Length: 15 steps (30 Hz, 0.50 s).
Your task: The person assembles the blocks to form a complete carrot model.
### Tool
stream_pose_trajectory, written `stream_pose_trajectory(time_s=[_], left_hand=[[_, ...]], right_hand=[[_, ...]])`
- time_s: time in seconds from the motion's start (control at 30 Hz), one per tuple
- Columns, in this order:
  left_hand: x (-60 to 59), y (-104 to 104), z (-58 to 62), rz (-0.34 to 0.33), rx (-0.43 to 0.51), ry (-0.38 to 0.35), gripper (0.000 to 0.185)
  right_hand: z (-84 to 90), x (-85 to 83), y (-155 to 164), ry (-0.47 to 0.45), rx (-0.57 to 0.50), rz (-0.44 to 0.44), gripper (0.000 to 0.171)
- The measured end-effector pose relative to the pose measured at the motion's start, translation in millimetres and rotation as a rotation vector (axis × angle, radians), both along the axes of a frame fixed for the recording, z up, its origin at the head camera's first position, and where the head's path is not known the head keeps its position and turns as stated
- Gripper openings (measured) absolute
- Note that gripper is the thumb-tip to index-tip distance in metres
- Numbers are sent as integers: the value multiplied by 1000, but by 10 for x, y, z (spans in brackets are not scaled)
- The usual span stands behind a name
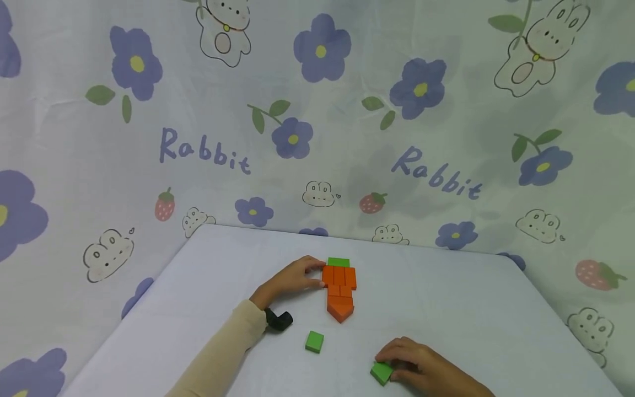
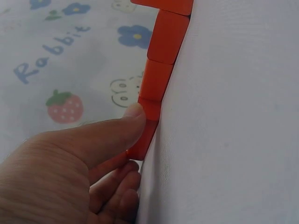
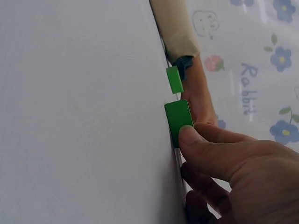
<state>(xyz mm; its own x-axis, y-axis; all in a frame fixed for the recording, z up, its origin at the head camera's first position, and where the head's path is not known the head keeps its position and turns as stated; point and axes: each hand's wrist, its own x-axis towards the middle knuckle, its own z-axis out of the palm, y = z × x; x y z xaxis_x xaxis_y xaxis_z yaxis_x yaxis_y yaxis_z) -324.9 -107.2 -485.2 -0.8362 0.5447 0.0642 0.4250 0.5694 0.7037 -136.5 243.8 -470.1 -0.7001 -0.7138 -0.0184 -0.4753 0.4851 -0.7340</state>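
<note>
Several orange blocks (image 1: 339, 277) lie together on the white table, with a pointed one nearest me and a flat green block (image 1: 339, 262) at the far end. My left hand (image 1: 296, 275) is at the left side of this figure. Its thumb and index finger pinch the leftmost orange block (image 2: 144, 137). At the lower right, my right hand (image 1: 415, 364) pinches a green block (image 3: 179, 116) between thumb and fingers, low over or on the table; I cannot tell which. Another green block (image 1: 314, 342) lies by itself between the hands.
The white table (image 1: 446, 309) reaches back to a hanging cloth (image 1: 347, 165) printed with rabbits, flowers and strawberries. A black strap piece (image 1: 280, 321) sits at my left wrist, below a beige sleeve (image 1: 223, 347).
</note>
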Motion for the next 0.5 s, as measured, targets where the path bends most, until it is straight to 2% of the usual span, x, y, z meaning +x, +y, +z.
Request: stream_pose_trajectory(time_s=[0.37,0.5], left_hand=[[2,-9,10,-7,27,3,60],[32,3,27,-5,33,-5,60]], right_hand=[[-57,-27,-1,42,-54,25,36],[-34,-22,-16,-22,-73,-25,31]])
